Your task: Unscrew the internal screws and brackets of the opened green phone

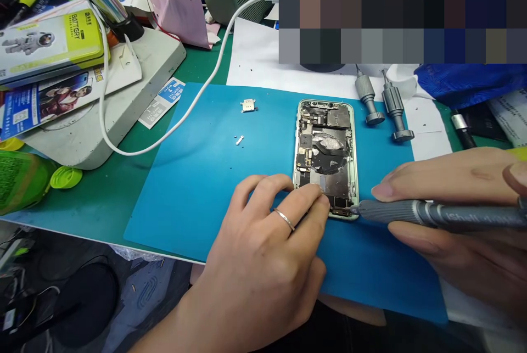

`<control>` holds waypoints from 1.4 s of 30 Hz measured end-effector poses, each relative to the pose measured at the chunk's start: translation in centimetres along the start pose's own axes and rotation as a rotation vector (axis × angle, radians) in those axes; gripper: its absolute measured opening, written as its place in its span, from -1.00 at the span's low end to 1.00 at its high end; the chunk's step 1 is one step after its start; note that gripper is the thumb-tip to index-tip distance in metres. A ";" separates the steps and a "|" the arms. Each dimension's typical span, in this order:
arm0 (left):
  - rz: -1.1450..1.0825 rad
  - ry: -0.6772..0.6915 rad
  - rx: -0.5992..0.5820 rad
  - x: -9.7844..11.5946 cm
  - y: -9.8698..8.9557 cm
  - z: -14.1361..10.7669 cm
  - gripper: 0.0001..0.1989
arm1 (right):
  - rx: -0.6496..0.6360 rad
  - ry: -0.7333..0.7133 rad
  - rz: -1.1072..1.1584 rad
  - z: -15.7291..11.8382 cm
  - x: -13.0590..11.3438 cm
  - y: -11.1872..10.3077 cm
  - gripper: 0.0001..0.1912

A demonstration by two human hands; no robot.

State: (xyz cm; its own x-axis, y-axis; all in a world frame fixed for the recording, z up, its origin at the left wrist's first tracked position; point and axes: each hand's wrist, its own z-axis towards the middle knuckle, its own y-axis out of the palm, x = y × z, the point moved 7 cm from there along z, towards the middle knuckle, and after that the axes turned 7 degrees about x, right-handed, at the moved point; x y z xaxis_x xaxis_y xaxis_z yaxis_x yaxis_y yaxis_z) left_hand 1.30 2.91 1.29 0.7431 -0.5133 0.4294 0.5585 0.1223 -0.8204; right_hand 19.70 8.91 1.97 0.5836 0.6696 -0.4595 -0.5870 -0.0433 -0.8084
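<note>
An opened phone (329, 161) with bare inner parts lies on the blue mat (197, 177). My left hand (275, 237), wearing a ring, grips the phone's lower left side, its fingers covering that corner. From the right, my right hand (444, 216) holds a grey screwdriver (436, 214) nearly level. The driver's tip is at the phone's lower right end; exactly what it touches is too small to tell. Left of the phone are a small metal part (248, 105) and a smaller silvery piece (239, 140).
Two grey screwdrivers (366, 95) stand behind the phone to the right. A white cable (197, 95) loops over the mat's left part. Boxes (53, 40) are stacked at the left above a green bottle (24, 183). A blue bag (465, 81) lies at the right.
</note>
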 end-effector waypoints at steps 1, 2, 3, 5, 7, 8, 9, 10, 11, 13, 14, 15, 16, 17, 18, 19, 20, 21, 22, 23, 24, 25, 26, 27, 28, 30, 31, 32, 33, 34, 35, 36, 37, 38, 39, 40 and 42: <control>0.001 -0.004 -0.002 0.0 0.0 0.0 -0.62 | 0.022 -0.092 0.022 0.7 -0.9 0.0 -0.72; 0.002 -0.006 0.000 0.0 0.0 -0.1 -0.61 | 0.008 -0.126 0.016 1.2 -1.4 0.2 -0.73; 0.003 -0.007 0.000 0.0 0.0 -0.1 -0.61 | 0.012 -0.144 0.005 1.5 -1.8 0.2 -0.74; 0.002 -0.005 0.000 0.0 0.0 -0.2 -0.61 | 0.035 -0.121 -0.031 1.8 -2.1 0.0 -0.78; -0.001 -0.002 0.004 0.1 0.0 -0.2 -0.61 | 0.047 -0.120 -0.040 1.9 -2.4 -0.1 -0.82; -0.001 -0.003 0.004 0.0 0.0 -0.2 -0.61 | 0.048 -0.127 -0.039 1.8 -2.5 -0.1 -0.84; -0.002 -0.004 0.005 0.0 0.0 -0.2 -0.61 | 0.054 -0.135 -0.039 1.8 -2.5 -0.1 -0.86; -0.001 -0.002 0.006 0.0 0.0 -0.1 -0.61 | 0.059 -0.146 -0.036 1.8 -2.6 -0.1 -0.87; 0.000 0.000 0.005 0.0 0.0 -0.1 -0.61 | 0.062 -0.140 -0.035 1.7 -2.5 0.0 -0.86; 0.001 0.002 0.005 0.0 0.0 -0.1 -0.61 | 0.066 -0.119 -0.026 1.6 -2.2 0.1 -0.82; 0.000 0.002 0.004 0.0 0.0 -0.1 -0.61 | 0.063 -0.096 -0.025 1.5 -2.0 0.1 -0.79; 0.000 -0.002 0.003 0.0 0.0 -0.1 -0.61 | 0.066 -0.089 -0.024 1.4 -1.9 0.1 -0.78; -0.001 -0.006 0.001 0.0 0.0 -0.1 -0.61 | 0.066 -0.088 -0.025 1.4 -1.8 0.1 -0.78; -0.003 -0.009 0.000 0.0 0.0 -0.2 -0.61 | 0.075 -0.099 -0.030 1.3 -1.8 0.0 -0.79; -0.004 -0.009 -0.001 0.0 0.0 -0.2 -0.62 | 0.082 -0.111 -0.037 1.4 -1.9 -0.1 -0.81; -0.003 -0.009 -0.002 0.0 0.0 -0.2 -0.62 | 0.094 -0.126 -0.042 1.4 -1.9 -0.2 -0.84; -0.001 -0.004 0.002 0.0 0.0 -0.2 -0.62 | 0.104 -0.139 -0.045 1.4 -2.0 -0.2 -0.87; 0.002 0.000 0.003 0.1 -0.1 -0.2 -0.62 | 0.107 -0.143 -0.045 1.5 -2.1 -0.3 -0.88; 0.005 0.004 0.006 0.1 -0.1 -0.2 -0.61 | 0.098 -0.138 -0.042 1.6 -2.0 -0.2 -0.89; 0.007 0.005 0.006 0.1 0.0 -0.2 -0.61 | 0.091 -0.133 -0.037 1.6 -2.1 -0.1 -0.88; 0.007 0.004 0.005 0.1 0.0 -0.1 -0.61 | 0.077 -0.127 -0.030 1.7 -2.1 0.0 -0.87; 0.006 0.003 0.003 0.1 0.0 -0.1 -0.61 | 0.072 -0.124 -0.026 1.7 -2.1 0.1 -0.86; 0.004 0.001 0.001 0.0 0.1 -0.1 -0.61 | 0.066 -0.117 -0.026 1.8 -2.1 0.2 -0.85; 0.003 -0.001 -0.001 0.0 0.1 -0.1 -0.61 | 0.073 -0.120 -0.026 1.8 -2.1 0.2 -0.85; 0.003 -0.001 -0.002 0.0 0.2 0.0 -0.61 | 0.085 -0.120 -0.029 1.9 -2.2 0.2 -0.86; 0.005 0.000 -0.002 0.1 0.2 -0.1 -0.61 | 0.120 -0.123 -0.044 2.1 -2.2 -0.2 -0.89; 0.007 0.000 -0.003 0.1 0.2 -0.1 -0.61 | 0.146 -0.125 -0.060 2.2 -2.3 -0.4 -0.90; 0.011 0.000 -0.003 0.1 0.2 -0.1 -0.61 | 0.157 -0.128 -0.074 2.2 -2.3 -0.6 -0.90; 0.013 0.002 -0.004 0.1 0.2 -0.1 -0.61 | 0.154 -0.134 -0.079 2.2 -2.4 -0.6 -0.88; 0.016 0.002 -0.005 0.1 0.1 -0.1 -0.61 | 0.132 -0.140 -0.069 2.1 -2.4 -0.5 -0.85; 0.017 0.005 -0.005 0.1 0.1 -0.1 -0.60 | 0.106 -0.146 -0.043 2.0 -2.5 -0.4 -0.78; 0.018 0.007 -0.003 0.1 0.1 -0.1 -0.61 | 0.079 -0.150 -0.012 1.9 -2.6 -0.3 -0.70; 0.019 0.008 -0.001 0.1 0.1 -0.1 -0.61 | 0.060 -0.154 0.019 1.8 -2.7 -0.2 -0.63; 0.019 0.008 -0.002 0.1 0.1 -0.1 -0.61 | 0.052 -0.159 0.044 1.7 -2.7 -0.1 -0.60; 0.020 0.006 -0.002 0.1 0.1 -0.1 -0.61 | 0.067 -0.150 0.061 1.7 -2.7 -0.2 -0.60; 0.020 0.007 -0.001 0.1 0.1 0.0 -0.61 | 0.077 -0.144 0.070 1.7 -2.6 -0.2 -0.60; 0.020 0.010 -0.003 0.1 0.2 0.0 -0.61 | 0.084 -0.154 0.090 1.7 -2.5 -0.2 -0.54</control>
State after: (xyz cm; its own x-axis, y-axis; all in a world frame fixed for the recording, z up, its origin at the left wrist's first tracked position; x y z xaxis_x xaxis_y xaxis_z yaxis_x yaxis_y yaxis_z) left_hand 1.45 2.87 1.18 0.7507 -0.5189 0.4090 0.5421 0.1299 -0.8302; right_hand 17.41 8.51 3.93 0.4370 0.7719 -0.4618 -0.6819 -0.0505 -0.7297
